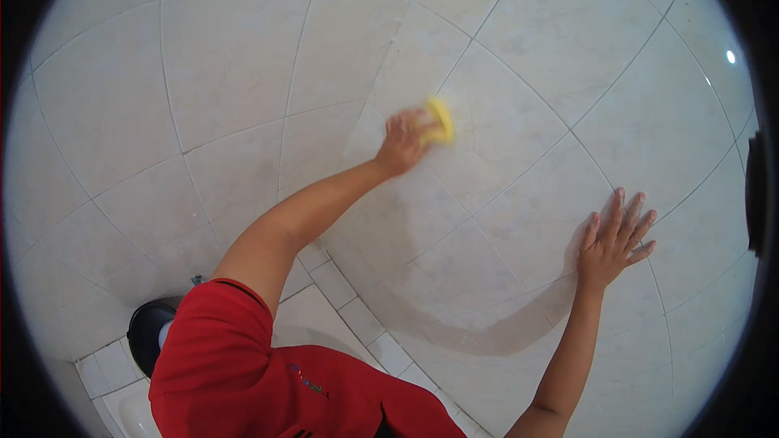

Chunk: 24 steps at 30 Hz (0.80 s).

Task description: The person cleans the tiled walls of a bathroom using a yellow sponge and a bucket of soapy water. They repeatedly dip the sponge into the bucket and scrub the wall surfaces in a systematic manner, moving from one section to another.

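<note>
My left hand (402, 143) is wrapped round a yellow sponge (441, 120) and holds it against the pale tiled wall (519, 105), just right of the corner. Hand and sponge are a little smeared by motion. Lower and to the right, my right hand (614, 245) lies flat on the same wall with its fingers spread, close to a grout line. It holds nothing. Both arms are bare below the short red sleeves.
To the left, a second tiled wall (227, 57) meets this one. Small white tiles (359, 320) line the foot of the right wall. A black, round-rimmed container (144, 332) stands at the lower left, near a white fixture (136, 410). Something dark (756, 195) sits at the right rim.
</note>
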Tool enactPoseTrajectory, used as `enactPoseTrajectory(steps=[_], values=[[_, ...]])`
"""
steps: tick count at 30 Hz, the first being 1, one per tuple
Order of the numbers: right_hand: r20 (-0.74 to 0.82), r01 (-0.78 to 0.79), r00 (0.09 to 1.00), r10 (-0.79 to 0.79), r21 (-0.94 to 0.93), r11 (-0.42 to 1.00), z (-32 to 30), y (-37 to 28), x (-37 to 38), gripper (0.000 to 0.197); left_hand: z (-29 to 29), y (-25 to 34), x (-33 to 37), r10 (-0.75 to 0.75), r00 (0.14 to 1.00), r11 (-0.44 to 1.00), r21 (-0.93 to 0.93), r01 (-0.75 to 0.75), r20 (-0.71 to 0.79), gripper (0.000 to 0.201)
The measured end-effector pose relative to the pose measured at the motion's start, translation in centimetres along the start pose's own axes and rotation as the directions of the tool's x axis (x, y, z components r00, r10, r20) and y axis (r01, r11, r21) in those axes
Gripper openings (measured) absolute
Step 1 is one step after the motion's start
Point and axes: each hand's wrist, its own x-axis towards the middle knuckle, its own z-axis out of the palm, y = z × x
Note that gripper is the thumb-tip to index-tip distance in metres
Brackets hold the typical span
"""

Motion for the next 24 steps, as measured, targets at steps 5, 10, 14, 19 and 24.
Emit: enactPoseTrajectory(steps=[5,10,14,19,24], values=[[0.003,-0.002,1.0,0.002,-0.006,1.0,0.2,-0.6,0.0,0.044,0.8,-1.6,3.2,-0.651,0.674,0.748,-0.149,0.646,-0.349,0.051],[0.012,0.002,1.0,-0.001,-0.023,1.0,0.4,-0.1,-0.4,0.045,2.4,3.9,-7.9,-0.027,0.999,0.994,-0.103,0.023,-0.033,0.048],[0.011,0.002,1.0,-0.002,-0.013,1.0,0.3,-0.2,-0.2,0.045,1.2,2.4,-8.4,0.251,0.958,0.961,-0.155,-0.23,0.136,0.048],[-0.016,0.009,1.0,-0.009,0.0,1.0,0.5,-0.6,-0.1,0.044,1.6,-3.0,-1.3,-0.693,0.623,0.71,-0.19,0.678,-0.362,0.048],[-0.015,0.002,1.0,-0.001,0.019,1.0,0.7,-0.6,-0.1,0.044,3.3,-0.1,-7.9,-0.487,0.842,0.871,-0.06,0.487,-0.233,0.052]])
